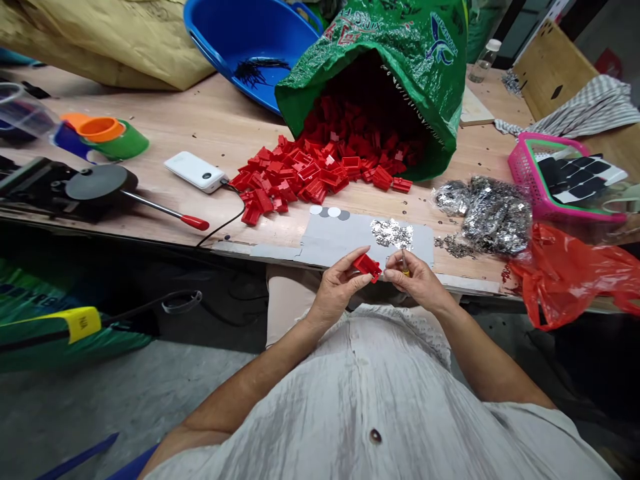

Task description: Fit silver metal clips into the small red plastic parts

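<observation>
My left hand is closed on a red plastic housing, fingers at its top and thumb below. Close by on the right, my right hand pinches a small tool with a yellow handle and a thin metal shaft; its exact kind is too small to tell. Its fingertips are beside the housing's right end, and I cannot make out whether a small part is between them. Just beyond the hands, a pile of small shiny metal pieces lies on a grey sheet at the table's edge.
Red housings spill from a green sack. Bagged metal pieces, a pink basket and a red plastic bag lie right. Leftward are a white power bank and a lever; behind stands a blue basin.
</observation>
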A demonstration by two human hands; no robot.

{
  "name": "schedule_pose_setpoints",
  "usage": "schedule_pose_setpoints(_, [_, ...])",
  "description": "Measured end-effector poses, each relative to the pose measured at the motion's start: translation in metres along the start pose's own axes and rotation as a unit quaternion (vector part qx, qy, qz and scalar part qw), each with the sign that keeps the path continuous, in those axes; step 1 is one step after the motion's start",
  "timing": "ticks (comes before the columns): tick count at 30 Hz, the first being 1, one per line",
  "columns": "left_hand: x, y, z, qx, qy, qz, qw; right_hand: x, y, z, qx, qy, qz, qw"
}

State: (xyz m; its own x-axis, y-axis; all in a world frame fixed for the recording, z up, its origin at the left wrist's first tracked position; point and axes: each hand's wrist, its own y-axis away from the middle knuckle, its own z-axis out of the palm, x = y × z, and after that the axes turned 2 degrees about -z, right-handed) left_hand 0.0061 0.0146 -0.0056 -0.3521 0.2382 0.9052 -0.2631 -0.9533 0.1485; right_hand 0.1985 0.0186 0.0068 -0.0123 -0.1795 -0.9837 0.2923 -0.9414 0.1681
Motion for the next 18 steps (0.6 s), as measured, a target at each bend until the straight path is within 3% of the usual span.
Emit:
schedule_pose_setpoints(4, [-0.002, -0.003, -0.002, -0.004, -0.010, 0.011, 1.000, 0.001, 0.003, 0.000, 0.022, 0.101, -0.053, 0.993])
schedule_pose_setpoints(8, [-0.002, -0.013, -0.011, -0.010, -0.113, 0.055, 0.992, 0.006, 0.001, -0.001, 0.025, 0.231, -0.086, 0.969])
schedule_pose_setpoints(13, [-0.002, -0.028, -0.028, -0.017, -0.318, 0.120, 0.940, 0.014, -0.005, 0.002, 0.046, 0.366, -0.130, 0.920])
schedule_pose_setpoints(18, [-0.004, -0.040, -0.034, -0.049, -0.408, 0.139, 0.901, 0.021, -0.011, 0.002, 0.048, 0.399, -0.147, 0.904])
